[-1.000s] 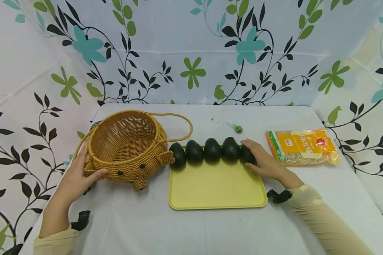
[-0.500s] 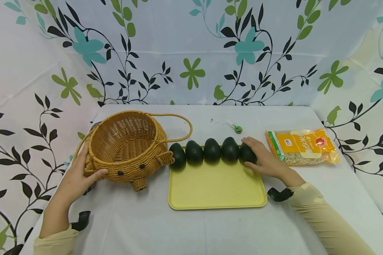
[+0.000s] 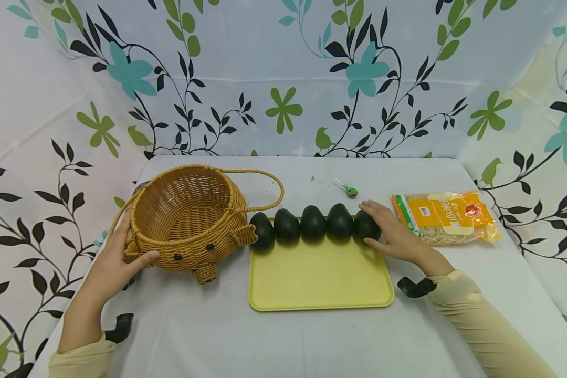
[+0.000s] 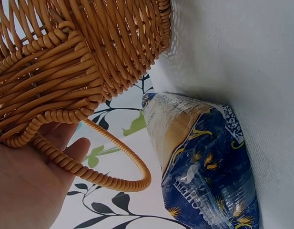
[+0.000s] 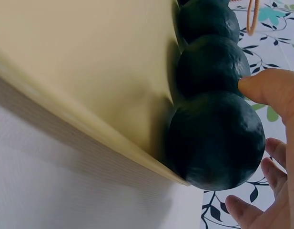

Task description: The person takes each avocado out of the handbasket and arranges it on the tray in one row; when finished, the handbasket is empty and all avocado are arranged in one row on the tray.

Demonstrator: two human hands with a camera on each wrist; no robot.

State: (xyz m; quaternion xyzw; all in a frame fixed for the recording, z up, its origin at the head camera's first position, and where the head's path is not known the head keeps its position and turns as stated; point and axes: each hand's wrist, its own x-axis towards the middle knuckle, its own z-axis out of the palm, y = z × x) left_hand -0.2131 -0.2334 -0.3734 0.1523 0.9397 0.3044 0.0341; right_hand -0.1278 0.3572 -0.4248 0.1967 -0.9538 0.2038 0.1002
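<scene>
My left hand (image 3: 108, 262) holds the side of a wicker basket (image 3: 208, 231) shaped like an animal, with dark eyes and a snout. Its thumb lies along the front, and the basket's handle (image 4: 113, 179) crosses the palm in the left wrist view. Several dark green avocados (image 3: 314, 223) stand in a row along the far edge of a yellow tray (image 3: 321, 281). Around the rightmost avocado (image 3: 366, 227) are the spread fingers of my right hand (image 3: 394, 236). In the right wrist view, gaps show between some fingers and that avocado (image 5: 216, 140).
An orange-and-yellow food packet (image 3: 449, 218) lies to the right of the tray. Behind the tray is a green lollipop (image 3: 352, 192). In the left wrist view, a blue plastic packet (image 4: 208, 176) stands beside the basket. Patterned cloth (image 3: 236, 63) hangs behind the white table (image 3: 208, 336).
My right hand has drawn slightly right, so more of the rightmost avocado shows. The left hand and basket keep their places.
</scene>
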